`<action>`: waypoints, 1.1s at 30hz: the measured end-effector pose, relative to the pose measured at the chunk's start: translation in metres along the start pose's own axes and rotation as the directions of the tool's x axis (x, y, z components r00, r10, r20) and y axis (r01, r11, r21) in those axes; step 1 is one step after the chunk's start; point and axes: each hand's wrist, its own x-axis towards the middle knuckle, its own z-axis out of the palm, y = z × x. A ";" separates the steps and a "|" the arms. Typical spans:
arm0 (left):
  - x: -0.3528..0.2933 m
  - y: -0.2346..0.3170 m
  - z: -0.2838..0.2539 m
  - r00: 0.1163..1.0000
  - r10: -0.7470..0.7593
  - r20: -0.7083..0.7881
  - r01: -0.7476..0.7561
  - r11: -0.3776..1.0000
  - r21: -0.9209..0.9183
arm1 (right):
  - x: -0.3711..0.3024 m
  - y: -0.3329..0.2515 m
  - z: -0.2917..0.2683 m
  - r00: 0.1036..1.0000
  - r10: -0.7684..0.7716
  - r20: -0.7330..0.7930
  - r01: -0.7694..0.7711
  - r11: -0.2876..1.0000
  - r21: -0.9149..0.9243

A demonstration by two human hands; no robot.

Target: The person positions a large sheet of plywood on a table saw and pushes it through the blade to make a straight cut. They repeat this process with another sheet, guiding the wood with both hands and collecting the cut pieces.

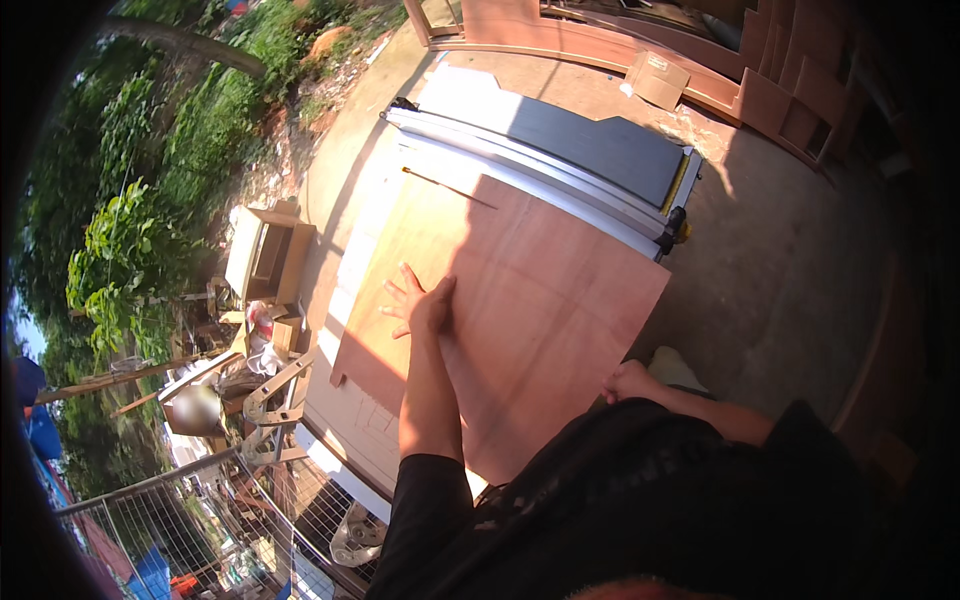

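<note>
A large reddish-brown plywood sheet [540, 300] lies flat in front of me on a table saw, partly sunlit and partly in shade. My left hand [425, 303] rests on its upper face, open, with the fingers spread. At the sheet's right edge my right hand [628, 381] is closed, its fingers curled against that edge; the fingertips are partly hidden. Beyond the sheet runs the saw's silver fence rail [530, 185], with a grey table panel [600, 150] behind it. A thin dark strip [450, 187] with a yellowish end shows near the sheet's far edge.
Brown wooden frames [600, 55] and a cardboard box [657, 80] stand at the back. To the left are an open wooden box [268, 255], scrap wood and a wire mesh fence [190, 530]. Green plants [130, 240] grow beyond. Concrete floor [770, 230] extends on the right.
</note>
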 end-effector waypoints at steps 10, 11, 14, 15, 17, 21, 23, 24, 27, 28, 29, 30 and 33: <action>0.017 0.007 0.005 0.999 -0.001 -0.050 0.003 0.999 0.050 | 0.030 0.015 0.005 1.000 -0.022 0.017 0.022 0.999 -0.028; 0.021 0.005 0.007 0.998 -0.003 -0.065 0.006 0.998 0.059 | 0.028 0.011 0.007 0.999 -0.014 0.040 0.016 0.998 -0.059; 0.030 0.021 0.019 0.995 0.079 -0.067 -0.071 0.990 0.118 | 0.033 0.009 0.009 0.995 -0.088 0.052 0.097 0.967 -0.236; 0.032 0.027 0.024 0.993 0.099 -0.069 -0.088 0.985 0.145 | 0.034 0.012 0.008 0.970 -0.238 0.047 0.240 0.908 -0.344; 0.029 0.033 0.029 0.988 0.111 -0.103 -0.092 0.981 0.173 | 0.030 0.007 0.008 0.948 -0.316 0.036 0.311 0.896 -0.317; 0.019 0.056 0.043 0.978 0.164 -0.129 -0.131 0.964 0.232 | 0.040 0.016 0.018 0.962 -0.268 -0.059 0.244 0.933 -0.266; 0.021 0.058 0.040 0.974 0.173 -0.146 -0.134 0.960 0.246 | 0.040 0.010 0.016 0.954 -0.290 -0.070 0.266 0.932 -0.245; 0.020 0.059 0.043 0.974 0.176 -0.145 -0.137 0.960 0.246 | 0.038 0.010 0.015 0.952 -0.296 -0.077 0.268 0.929 -0.257; 0.031 0.043 0.032 0.975 0.160 -0.152 -0.121 0.964 0.239 | 0.045 0.003 0.017 0.968 -0.248 -0.028 0.230 0.931 -0.284; 0.035 0.035 0.026 0.978 0.149 -0.144 -0.114 0.966 0.231 | 0.054 0.010 0.022 0.949 -0.312 -0.053 0.273 0.893 -0.357; 0.037 0.028 0.019 0.979 0.141 -0.144 -0.107 0.969 0.221 | 0.041 0.003 0.020 0.947 -0.304 -0.107 0.265 0.924 -0.275; 0.037 0.028 0.017 0.982 0.137 -0.127 -0.108 0.971 0.213 | 0.039 0.001 0.019 0.949 -0.301 -0.090 0.247 0.893 -0.375; 0.034 0.015 0.000 0.989 0.079 -0.127 -0.056 0.983 0.177 | 0.046 0.010 0.016 0.970 -0.243 -0.012 0.236 0.950 -0.207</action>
